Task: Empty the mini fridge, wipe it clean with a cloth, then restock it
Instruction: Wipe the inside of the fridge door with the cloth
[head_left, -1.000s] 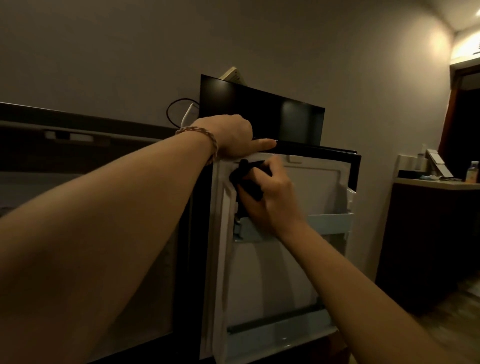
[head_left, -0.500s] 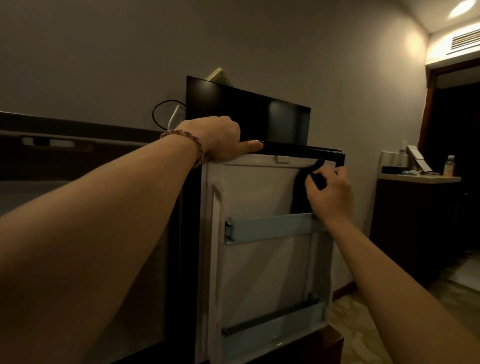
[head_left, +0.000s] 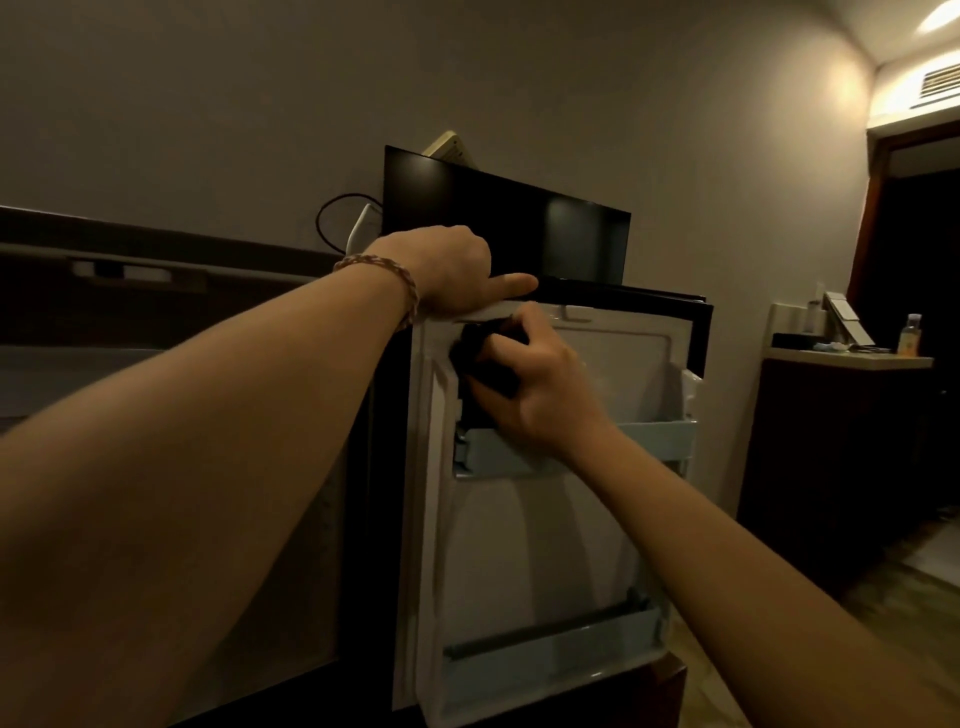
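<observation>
At the upper-left corner of the open fridge door's (head_left: 545, 519) white liner, right hand (head_left: 540, 384) clutches a dark cloth (head_left: 480, 364), pressed against it just above the upper door shelf (head_left: 660, 434). Left hand (head_left: 447, 267) grips the door's top edge, thumb extended along it.

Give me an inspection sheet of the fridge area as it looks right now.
Surface: open fridge door, white inner liner facing the camera.
Job's things: dark cloth on the liner's upper left; both door shelves look empty.
Clutter: bottle and small items on the side counter.
Grippers: left hand grips the door's top edge; right hand holds the cloth.
Cables: dark looped cable on the wall.
Surroundings: black screen, doorway at right.
</observation>
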